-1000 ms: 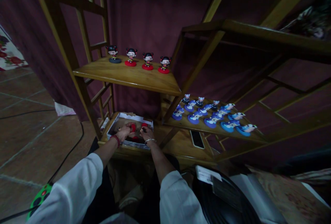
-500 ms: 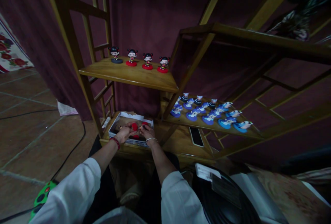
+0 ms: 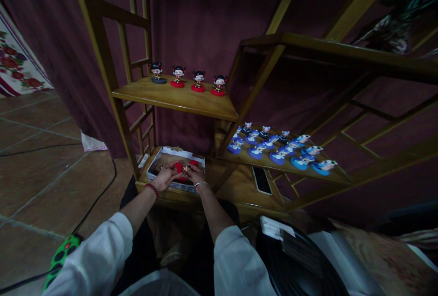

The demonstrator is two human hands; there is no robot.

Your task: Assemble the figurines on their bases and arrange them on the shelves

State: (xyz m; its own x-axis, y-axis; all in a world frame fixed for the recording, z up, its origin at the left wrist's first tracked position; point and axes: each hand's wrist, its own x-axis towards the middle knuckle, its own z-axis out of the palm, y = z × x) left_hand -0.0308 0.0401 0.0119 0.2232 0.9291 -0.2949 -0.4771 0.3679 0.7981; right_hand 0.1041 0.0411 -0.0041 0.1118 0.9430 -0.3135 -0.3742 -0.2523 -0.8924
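Over a shallow white cardboard box (image 3: 187, 154) on the lowest shelf, both my hands are closed at one small figurine (image 3: 185, 168) with a round red base. My left hand (image 3: 165, 176) pinches it at the red base (image 3: 179, 167). My right hand (image 3: 195, 175) has its fingers at the head end, partly covering it. Whether base and figure are joined is too small to tell. More red round pieces lie in the box beneath and beside my fingers, partly hidden.
On the upper wooden shelf (image 3: 178, 101) stand several black-haired figurines (image 3: 198, 80), mostly on red bases. A lower right shelf bears several blue and purple figurines (image 3: 278, 154). A phone (image 3: 262, 180) lies below it. A green game controller (image 3: 63, 255) and cables are at lower left.
The view has shifted slightly, so the shelves sit a little further right. My hands stay at the figurine over the box, and its head end shows a bit more between my fingers.
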